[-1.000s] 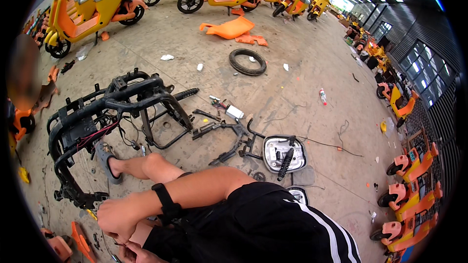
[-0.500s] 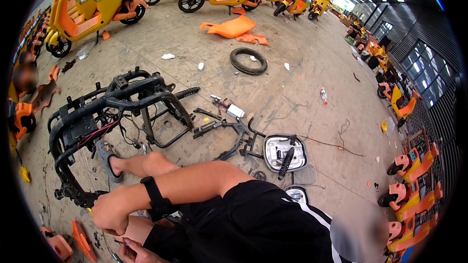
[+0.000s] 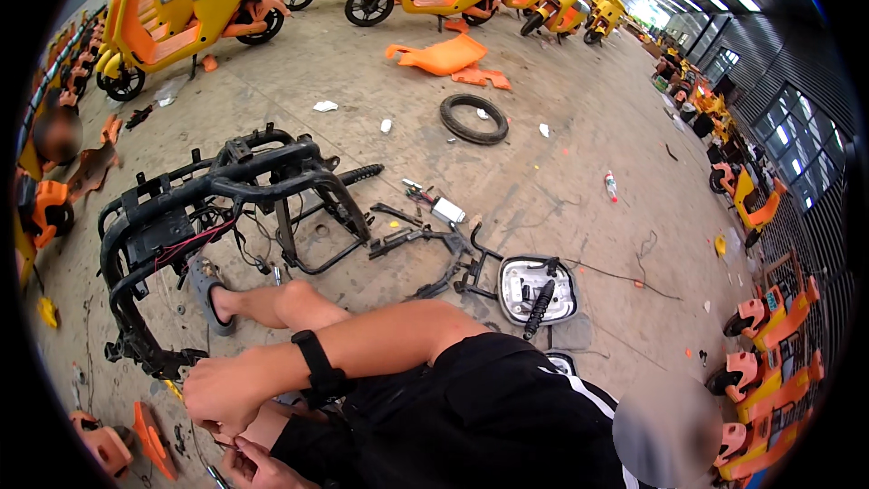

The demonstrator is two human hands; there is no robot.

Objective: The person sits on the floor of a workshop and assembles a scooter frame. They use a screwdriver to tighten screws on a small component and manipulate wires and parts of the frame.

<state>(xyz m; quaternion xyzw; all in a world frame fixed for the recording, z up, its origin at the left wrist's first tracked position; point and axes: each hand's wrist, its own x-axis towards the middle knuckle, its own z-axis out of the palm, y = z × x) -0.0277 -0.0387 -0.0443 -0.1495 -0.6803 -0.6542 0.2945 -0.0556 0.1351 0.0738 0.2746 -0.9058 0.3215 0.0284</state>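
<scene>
Lower hand (image 3: pixel 260 469) partly below bottom edge

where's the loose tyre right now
In the head view, the loose tyre lies on the floor slightly right of centre in the upper half, just below the orange panels and up and right of the black frame.

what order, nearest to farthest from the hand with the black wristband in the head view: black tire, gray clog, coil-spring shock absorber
1. Gray clog: left side of the picture.
2. Coil-spring shock absorber: right of center.
3. Black tire: upper middle.
</scene>
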